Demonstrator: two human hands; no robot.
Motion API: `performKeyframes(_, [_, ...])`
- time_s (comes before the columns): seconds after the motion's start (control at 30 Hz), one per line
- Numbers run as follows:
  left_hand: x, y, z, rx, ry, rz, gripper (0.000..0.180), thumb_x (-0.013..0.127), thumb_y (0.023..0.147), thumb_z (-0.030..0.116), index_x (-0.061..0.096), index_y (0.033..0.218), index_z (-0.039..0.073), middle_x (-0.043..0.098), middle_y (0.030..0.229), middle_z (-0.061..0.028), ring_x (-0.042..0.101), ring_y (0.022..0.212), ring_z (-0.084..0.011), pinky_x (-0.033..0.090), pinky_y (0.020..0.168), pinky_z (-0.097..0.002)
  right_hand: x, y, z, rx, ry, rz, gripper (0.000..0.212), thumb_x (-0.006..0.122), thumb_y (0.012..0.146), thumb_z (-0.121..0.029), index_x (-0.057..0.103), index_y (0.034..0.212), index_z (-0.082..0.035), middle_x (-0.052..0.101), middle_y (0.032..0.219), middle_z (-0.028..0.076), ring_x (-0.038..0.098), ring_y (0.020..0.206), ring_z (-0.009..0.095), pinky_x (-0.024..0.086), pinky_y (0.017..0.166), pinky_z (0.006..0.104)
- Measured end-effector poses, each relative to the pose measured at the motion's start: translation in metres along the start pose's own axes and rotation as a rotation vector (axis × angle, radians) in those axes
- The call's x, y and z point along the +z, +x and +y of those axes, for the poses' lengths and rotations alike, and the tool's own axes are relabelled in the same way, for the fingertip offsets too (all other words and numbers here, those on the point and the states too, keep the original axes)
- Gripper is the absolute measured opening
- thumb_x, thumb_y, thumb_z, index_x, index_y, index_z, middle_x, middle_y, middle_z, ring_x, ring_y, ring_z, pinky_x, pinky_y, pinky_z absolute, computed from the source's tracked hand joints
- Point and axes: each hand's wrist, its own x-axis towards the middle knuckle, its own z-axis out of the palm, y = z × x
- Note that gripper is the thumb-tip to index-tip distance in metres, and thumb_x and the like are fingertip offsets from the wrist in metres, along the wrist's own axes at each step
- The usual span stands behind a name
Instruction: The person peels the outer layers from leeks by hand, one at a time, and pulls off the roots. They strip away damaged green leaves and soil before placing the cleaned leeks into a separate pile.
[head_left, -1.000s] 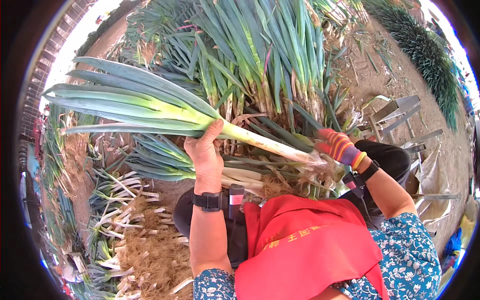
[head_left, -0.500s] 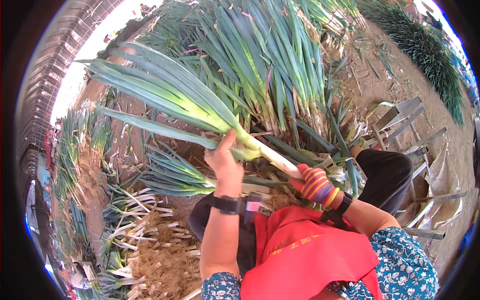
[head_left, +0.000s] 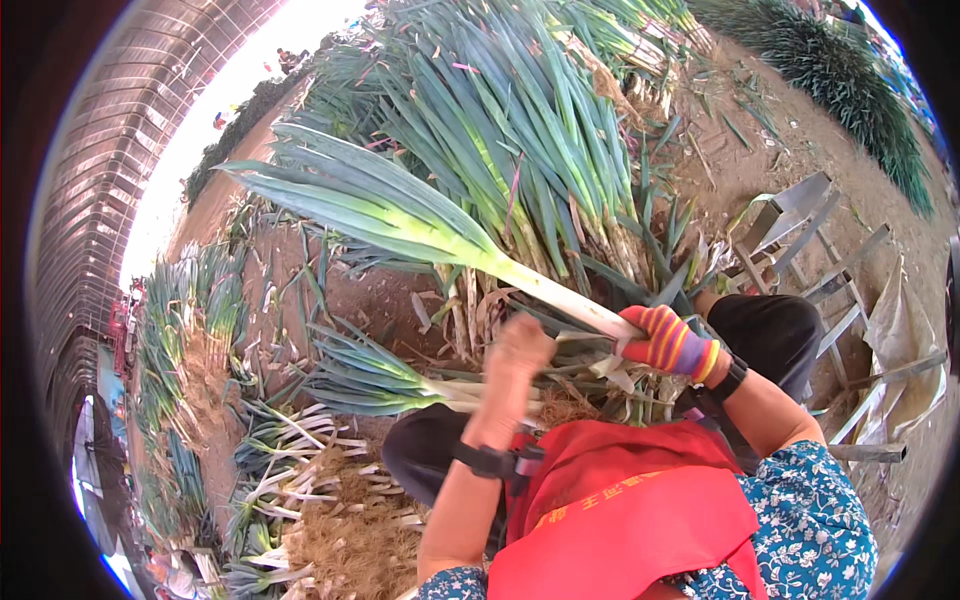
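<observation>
My right hand [head_left: 670, 342], in a striped knitted glove, is closed around the white root end of a leek [head_left: 560, 292]. The leek slants up to the left, its green leaves fanned out. Bare and a little blurred, my left hand [head_left: 520, 345] is below the white stem, apart from it, with its fingers curled in. Whatever those fingers hold cannot be made out. A pale peeled strip [head_left: 622, 375] hangs under my right hand. Left of my knee lies a small bunch of leeks [head_left: 375, 375].
Large upright leek bundles [head_left: 500, 130] stand just ahead. Piled leeks with tangled brown roots [head_left: 350, 520] lie at the lower left, and more bundles [head_left: 205, 330] beyond them. A metal frame [head_left: 810, 250] stands on the right, beside a pale sheet [head_left: 895, 350].
My left hand has let go of the leek and dropped down and to the right. The loose outer leaf has come off the stem. My right hand still grips the root end.
</observation>
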Motion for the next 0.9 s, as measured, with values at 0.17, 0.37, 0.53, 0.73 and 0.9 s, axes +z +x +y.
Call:
performKeyframes(0.17, [-0.055,0.010,0.048,0.110,-0.577,-0.078,0.027,0.059,0.086,0.020,0.056,0.108,0.004,0.061,0.107,-0.0113,0.056,0.105,-0.0294,0.046,0.089,-0.0477,0.002,-0.010,-0.003,0.027,0.039,-0.189,0.030,0.070,0.074,-0.020,0.066,0.097,-0.002,0.064,0.074,0.008,0.059,0.070,0.012,0.046,0.066,0.0291])
performKeyframes(0.37, [-0.031,-0.012,0.027,0.184,-0.533,0.271,0.030,0.062,0.079,0.001,0.053,0.108,0.005,0.063,0.100,-0.0122,0.063,0.092,-0.0237,0.053,0.077,-0.0399,0.026,0.038,-0.031,-0.319,-0.707,0.184,0.043,0.061,0.075,-0.019,0.055,0.116,-0.008,0.059,0.109,0.015,0.056,0.101,0.034,0.046,0.085,0.0397])
performKeyframes(0.53, [-0.012,-0.020,0.021,0.325,-0.534,0.327,0.028,0.060,0.082,0.001,0.054,0.109,0.004,0.061,0.100,-0.0092,0.063,0.090,-0.0237,0.052,0.082,-0.0372,0.091,0.059,-0.070,-0.541,-0.506,0.354,0.045,0.067,0.068,-0.026,0.057,0.109,-0.009,0.058,0.106,0.014,0.054,0.101,0.033,0.041,0.086,0.0424])
performKeyframes(0.73, [-0.020,-0.030,0.003,0.326,-0.545,0.393,0.031,0.060,0.083,0.002,0.052,0.112,0.005,0.060,0.102,-0.0094,0.062,0.089,-0.0217,0.053,0.077,-0.0349,0.119,0.066,-0.077,-0.320,-0.443,0.203,0.036,0.063,0.065,-0.019,0.057,0.099,-0.008,0.058,0.102,0.014,0.053,0.100,0.034,0.041,0.084,0.0446])
performKeyframes(0.9, [-0.014,-0.050,0.014,0.370,-0.549,0.425,0.033,0.062,0.079,-0.001,0.052,0.110,0.004,0.059,0.104,-0.0090,0.062,0.091,-0.0266,0.054,0.079,-0.0468,0.084,0.084,-0.034,-0.209,0.062,0.091,0.033,0.052,0.072,0.000,0.056,0.105,0.001,0.060,0.090,0.015,0.059,0.075,0.022,0.048,0.069,0.0293])
